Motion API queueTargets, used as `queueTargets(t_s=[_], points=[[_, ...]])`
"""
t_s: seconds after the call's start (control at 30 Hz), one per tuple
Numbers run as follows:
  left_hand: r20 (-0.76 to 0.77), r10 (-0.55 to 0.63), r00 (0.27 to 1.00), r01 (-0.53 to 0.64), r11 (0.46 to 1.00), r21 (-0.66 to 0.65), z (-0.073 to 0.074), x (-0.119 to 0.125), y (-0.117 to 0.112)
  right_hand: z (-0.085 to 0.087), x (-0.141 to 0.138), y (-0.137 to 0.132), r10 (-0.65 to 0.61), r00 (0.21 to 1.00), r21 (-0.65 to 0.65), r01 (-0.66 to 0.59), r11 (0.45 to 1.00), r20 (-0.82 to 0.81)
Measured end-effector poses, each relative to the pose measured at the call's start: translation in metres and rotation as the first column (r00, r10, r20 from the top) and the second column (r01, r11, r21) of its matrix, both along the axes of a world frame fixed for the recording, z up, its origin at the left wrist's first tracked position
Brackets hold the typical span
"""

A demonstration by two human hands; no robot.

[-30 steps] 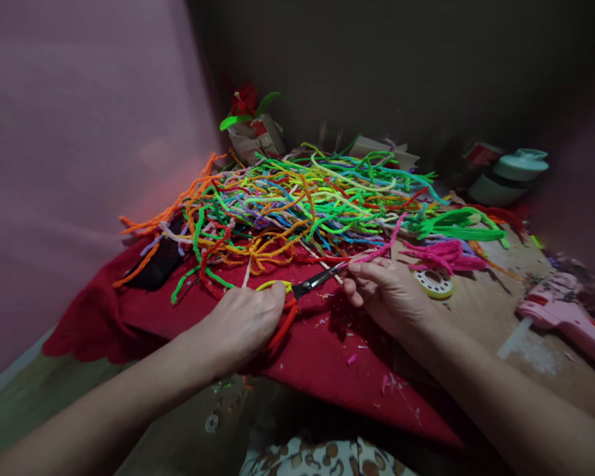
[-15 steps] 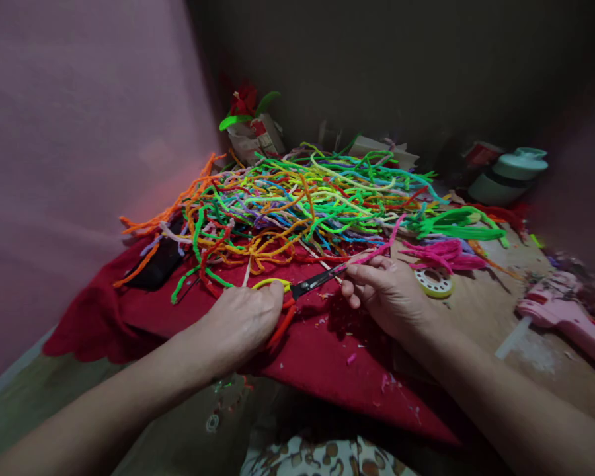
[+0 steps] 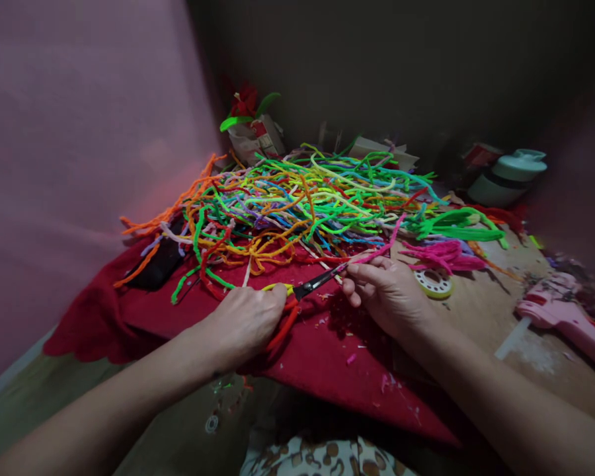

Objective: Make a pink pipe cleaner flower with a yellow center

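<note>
My left hand [image 3: 252, 318] is closed round the handles of a pair of scissors [image 3: 313, 285] with dark blades. One handle loop shows yellow and the other reddish-orange. The blade tips reach the fingertips of my right hand [image 3: 383, 289], which pinch a bright pink pipe cleaner [image 3: 385, 246]. Its free end rises up and to the right, past my thumb. Whether the blades are cutting into it I cannot tell. Just beyond both hands lies a broad heap of many-coloured pipe cleaners [image 3: 297, 198]. Small pink clippings [image 3: 351, 359] dot the red cloth [image 3: 327, 390] below.
On the right are a bundle of pink pipe cleaners [image 3: 443, 256], a tape roll [image 3: 434, 283] and a pink glue gun [image 3: 558, 307] on a brown board [image 3: 480, 317]. A teal-lidded container [image 3: 508, 177] stands behind. Red flower [image 3: 244, 100] and box [image 3: 266, 135] are at the back.
My left hand and the scissors have shifted slightly right, and the blades look more closed at the pink pipe cleaner. My right hand stays nearly in place.
</note>
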State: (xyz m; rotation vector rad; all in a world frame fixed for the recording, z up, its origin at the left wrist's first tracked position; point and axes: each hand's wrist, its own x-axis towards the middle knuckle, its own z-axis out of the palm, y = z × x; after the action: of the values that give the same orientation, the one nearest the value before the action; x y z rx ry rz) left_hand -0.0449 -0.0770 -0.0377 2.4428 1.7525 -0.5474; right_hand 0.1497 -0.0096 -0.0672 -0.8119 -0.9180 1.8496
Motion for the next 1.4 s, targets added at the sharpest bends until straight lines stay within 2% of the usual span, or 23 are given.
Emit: queueTargets(t_s=[0.17, 0.4, 0.57, 0.67, 0.77, 0.83, 0.87, 0.93, 1.0, 1.07, 1.2, 1.4], points=[[0.005, 0.039, 0.999, -0.039, 0.999, -0.003, 0.001, 0.001, -0.001, -0.001, 0.001, -0.001, -0.004, 1.000, 0.012, 0.004, 1.000, 0.007], [-0.020, 0.006, 1.000, -0.005, 0.999, 0.051, -0.001, 0.003, -0.001, 0.001, 0.000, -0.001, -0.013, 1.000, -0.001, 0.013, 1.000, -0.004], [0.027, 0.029, 0.999, -0.029, 0.999, 0.020, 0.004, 0.009, 0.000, 0.000, 0.000, 0.000, -0.027, 1.000, 0.008, 0.027, 1.000, -0.013], [0.049, 0.064, 0.997, -0.067, 0.996, 0.051, 0.006, 0.009, 0.002, -0.002, -0.001, -0.003, 0.013, 1.000, 0.025, -0.013, 1.000, 0.022], [0.182, 0.091, 0.979, -0.111, 0.988, 0.106, 0.008, 0.005, 0.005, -0.003, -0.002, -0.006, 0.065, 0.997, 0.032, -0.066, 0.997, 0.035], [0.427, 0.132, 0.895, -0.200, 0.973, 0.117, 0.010, 0.003, 0.010, -0.002, -0.002, -0.006, 0.071, 0.997, 0.049, -0.071, 0.996, 0.003], [0.576, 0.163, 0.801, -0.255, 0.963, 0.082, 0.011, 0.003, 0.012, -0.002, -0.002, -0.006, 0.073, 0.997, 0.057, -0.072, 0.996, -0.019], [0.814, 0.250, 0.524, -0.314, 0.945, -0.089, 0.014, 0.005, 0.016, 0.000, 0.000, -0.005, 0.096, 0.994, 0.074, -0.092, 0.993, -0.053], [0.892, 0.357, 0.276, -0.260, 0.922, -0.288, 0.015, 0.009, 0.019, 0.000, 0.001, -0.005, 0.121, 0.990, 0.088, -0.114, 0.990, -0.074], [0.895, 0.419, 0.150, -0.197, 0.900, -0.388, 0.017, 0.015, 0.020, 0.001, 0.001, -0.004, 0.131, 0.987, 0.103, -0.122, 0.987, -0.091], [0.889, 0.452, 0.077, -0.148, 0.887, -0.438, 0.017, 0.022, 0.021, 0.002, 0.003, -0.004, 0.150, 0.984, 0.121, -0.138, 0.983, -0.097], [0.876, 0.478, 0.064, -0.148, 0.873, -0.465, 0.010, 0.023, 0.026, 0.002, 0.003, -0.006, 0.168, 0.986, 0.145, -0.164, 0.976, -0.016]])
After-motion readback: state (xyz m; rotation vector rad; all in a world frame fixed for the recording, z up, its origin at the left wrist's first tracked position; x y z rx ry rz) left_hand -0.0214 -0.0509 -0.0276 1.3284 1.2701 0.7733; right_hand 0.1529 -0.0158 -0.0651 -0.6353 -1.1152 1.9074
